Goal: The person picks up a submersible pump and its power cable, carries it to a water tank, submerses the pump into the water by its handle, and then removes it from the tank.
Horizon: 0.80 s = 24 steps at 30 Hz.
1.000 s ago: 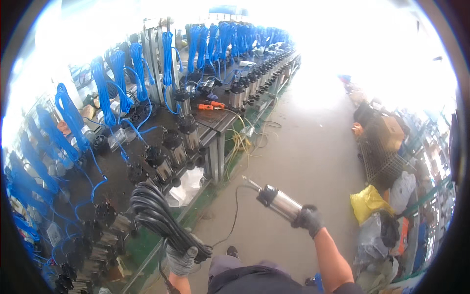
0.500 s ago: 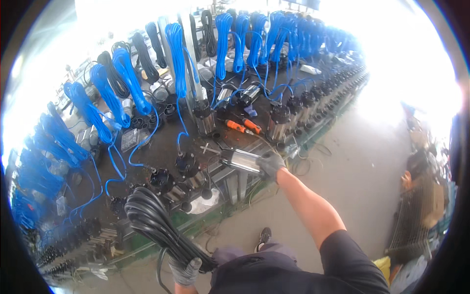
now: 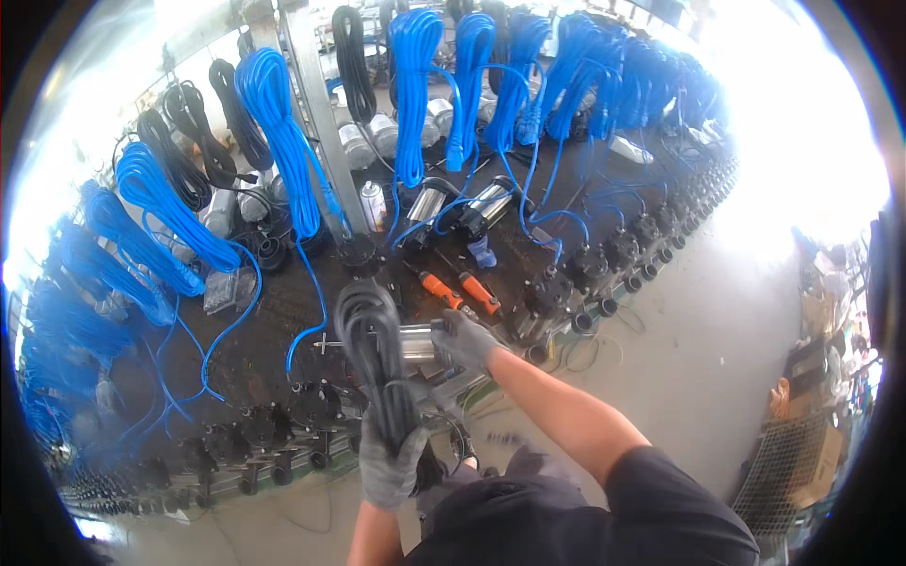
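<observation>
My left hand (image 3: 389,459), in a grey glove, grips a thick coil of black cable (image 3: 370,347) and holds it upright over the near edge of the workbench (image 3: 274,330). My right hand (image 3: 461,340), also gloved, is closed on a shiny steel cylindrical pump (image 3: 415,341) that sticks out to the left behind the coil. Pump and coil are touching or overlapping above the bench. Two orange-handled tools (image 3: 460,291) lie just beyond my right hand.
Blue cable coils (image 3: 283,141) and black coils (image 3: 349,57) hang from a rack along the bench. Black pump parts (image 3: 590,269) line its near edge. Steel pumps (image 3: 491,200) lie further back. A concrete floor (image 3: 717,358) is at right, with boxes (image 3: 816,462) beyond.
My view has swung from the aisle to the bench. My right hand carried the steel pump in from the right to the bench, beside the black coil, which my left hand raised.
</observation>
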{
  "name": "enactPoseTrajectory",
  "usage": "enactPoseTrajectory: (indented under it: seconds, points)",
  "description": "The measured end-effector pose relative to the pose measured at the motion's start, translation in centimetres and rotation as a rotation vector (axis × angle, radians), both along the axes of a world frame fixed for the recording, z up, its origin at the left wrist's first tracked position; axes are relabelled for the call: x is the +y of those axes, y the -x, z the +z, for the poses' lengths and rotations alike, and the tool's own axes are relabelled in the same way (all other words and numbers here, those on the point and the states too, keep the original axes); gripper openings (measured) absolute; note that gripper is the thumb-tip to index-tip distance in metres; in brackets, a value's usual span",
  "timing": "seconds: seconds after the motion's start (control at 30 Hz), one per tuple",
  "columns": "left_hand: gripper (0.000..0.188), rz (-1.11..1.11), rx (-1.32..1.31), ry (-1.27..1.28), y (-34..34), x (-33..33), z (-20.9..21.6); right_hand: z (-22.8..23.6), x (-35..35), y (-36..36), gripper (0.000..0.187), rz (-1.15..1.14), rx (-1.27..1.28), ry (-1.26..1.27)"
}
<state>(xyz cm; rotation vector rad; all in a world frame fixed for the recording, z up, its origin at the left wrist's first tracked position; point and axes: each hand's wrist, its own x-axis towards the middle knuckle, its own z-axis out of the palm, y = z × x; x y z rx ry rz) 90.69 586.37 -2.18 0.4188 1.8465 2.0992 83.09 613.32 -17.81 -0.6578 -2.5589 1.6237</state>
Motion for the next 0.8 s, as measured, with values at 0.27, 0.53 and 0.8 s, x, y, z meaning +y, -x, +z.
enactPoseTrajectory:
  seconds: [0.27,0.53,0.8]
  points:
    - [0.072,0.066,0.037,-0.047,4.1,11.4,0.5,22.4,6.0,-12.9,0.075,0.417,0.070,1.229]
    - [0.053,0.411,0.647,0.424,3.4,19.0,-1.9,24.7,12.5,-12.9,0.044,0.583,0.286,0.046]
    - [0.057,0.729,0.860,0.675,-6.5,27.1,8.0,29.5,16.2,-10.4,0.033,0.990,0.499,-0.381]
